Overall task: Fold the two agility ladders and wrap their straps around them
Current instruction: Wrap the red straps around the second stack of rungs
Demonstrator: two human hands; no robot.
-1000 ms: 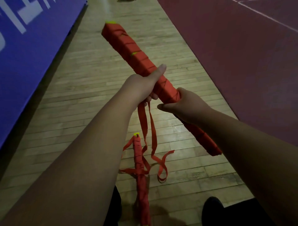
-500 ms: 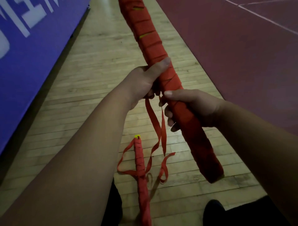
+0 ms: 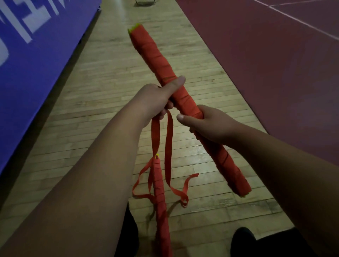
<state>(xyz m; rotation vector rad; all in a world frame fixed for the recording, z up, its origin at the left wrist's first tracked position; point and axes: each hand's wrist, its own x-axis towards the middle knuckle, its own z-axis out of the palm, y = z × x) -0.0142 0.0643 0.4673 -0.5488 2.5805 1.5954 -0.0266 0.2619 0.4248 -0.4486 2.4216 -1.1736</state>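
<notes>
I hold a folded agility ladder [image 3: 157,62], a long bundle wound in red strap with yellow rung ends showing, slanting from upper left to lower right in mid-air. My left hand [image 3: 156,99] grips its middle, thumb laid across the top. My right hand [image 3: 209,124] grips it just below. Two loose red strap tails [image 3: 168,146] hang from under my left hand down to the floor. A second wrapped ladder [image 3: 160,198] lies on the wooden floor between my feet, with a loose strap loop beside it.
A blue padded mat [image 3: 33,60] with white lettering runs along the left. Dark red court flooring [image 3: 275,55] lies to the right of the wooden strip. A small dark object [image 3: 145,2] sits far ahead. My dark shoes [image 3: 242,236] are at the bottom edge.
The held bundle has swung back from a steeper, more upright angle to a diagonal one; its far yellow end has come back into view. My right hand has turned on the bundle; both hands keep their grip.
</notes>
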